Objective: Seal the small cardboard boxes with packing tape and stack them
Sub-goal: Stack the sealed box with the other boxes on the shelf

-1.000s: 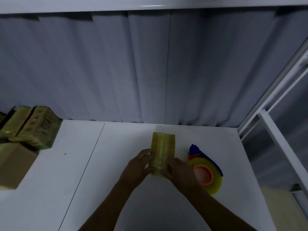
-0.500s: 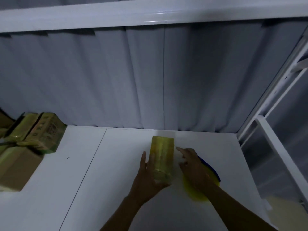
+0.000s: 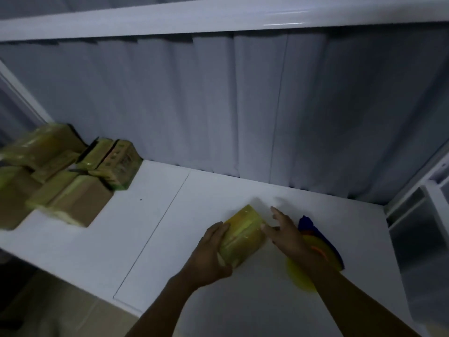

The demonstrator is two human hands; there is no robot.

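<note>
The tape-wrapped small box [image 3: 243, 235] lies on the white table [image 3: 194, 190], its long axis running away from the person and angled right toward the grey curtain [image 3: 243, 105]. The left hand [image 3: 211, 254] grips its near-left side, while the right hand [image 3: 289, 237] is spread flat beside it, over the tape dispenser [image 3: 308, 223]. Print on the stacked boxes [image 3: 73, 190] at far left is too blurred to read.

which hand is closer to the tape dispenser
Right. The right hand is directly beside the tape dispenser and partly covers it. The left hand grips the box, on the side away from it.
</note>
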